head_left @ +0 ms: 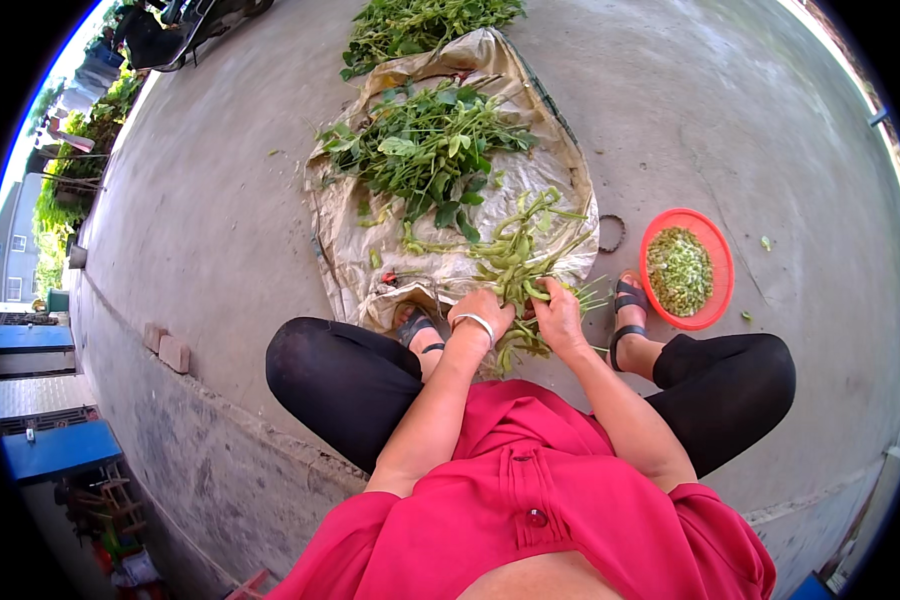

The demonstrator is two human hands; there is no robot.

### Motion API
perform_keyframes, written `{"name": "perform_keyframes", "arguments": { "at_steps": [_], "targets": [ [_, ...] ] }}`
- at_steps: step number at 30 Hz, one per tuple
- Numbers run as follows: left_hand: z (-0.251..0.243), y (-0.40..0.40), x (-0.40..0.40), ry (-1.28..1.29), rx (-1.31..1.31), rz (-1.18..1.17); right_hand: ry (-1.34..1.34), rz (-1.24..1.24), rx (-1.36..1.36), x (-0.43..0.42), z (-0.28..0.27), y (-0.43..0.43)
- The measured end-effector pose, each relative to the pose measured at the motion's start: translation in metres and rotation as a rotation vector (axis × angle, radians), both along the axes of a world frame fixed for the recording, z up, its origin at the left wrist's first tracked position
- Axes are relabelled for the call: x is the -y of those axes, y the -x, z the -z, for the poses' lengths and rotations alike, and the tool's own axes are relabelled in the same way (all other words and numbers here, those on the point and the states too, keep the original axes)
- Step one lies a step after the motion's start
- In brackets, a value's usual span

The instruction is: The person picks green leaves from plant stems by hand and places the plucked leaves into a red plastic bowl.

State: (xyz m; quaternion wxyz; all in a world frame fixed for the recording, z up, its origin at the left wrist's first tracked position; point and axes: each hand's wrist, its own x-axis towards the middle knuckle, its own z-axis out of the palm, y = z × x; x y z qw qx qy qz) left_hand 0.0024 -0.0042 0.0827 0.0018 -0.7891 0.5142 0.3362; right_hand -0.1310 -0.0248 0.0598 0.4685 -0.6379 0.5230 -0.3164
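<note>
A bunch of green soybean stalks with pods (521, 251) stands between my hands, over the near edge of a woven plastic sack (529, 176). My left hand (484, 313), with a pale bangle at the wrist, is closed on the stalks from the left. On the other side my right hand (559, 311) has its fingers on a green pod; its fingertips are partly hidden. A heap of leafy soybean plants (427, 142) lies on the sack. To the right, beside my sandalled foot, a red plastic basket (727, 289) holds small green and pale pieces (679, 270).
Another heap of leafy plants (427, 30) lies beyond the sack on the concrete floor (217, 187). A dark ring (612, 233) sits between sack and basket. Bricks (174, 354) rest on a ledge at the left, and a parked motor scooter (169, 34) stands at the upper left.
</note>
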Motion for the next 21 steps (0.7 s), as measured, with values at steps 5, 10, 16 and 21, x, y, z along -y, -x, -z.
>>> {"name": "perform_keyframes", "arguments": {
  "at_steps": [5,10,16,21],
  "targets": [
    [0.002,-0.008,0.0,-0.008,-0.11,-0.006,-0.188,0.025,0.074,0.005,-0.016,0.0],
    [0.008,-0.012,0.001,0.133,-0.27,-0.165,-0.151,-0.03,0.193,0.01,-0.004,0.004],
    [-0.004,-0.01,-0.001,0.193,-0.288,-0.086,-0.252,-0.13,0.259,0.005,-0.001,0.006],
    [0.003,-0.004,-0.004,0.234,-0.372,-0.022,-0.331,-0.01,0.445,0.002,0.0,0.002]
  ]
}}
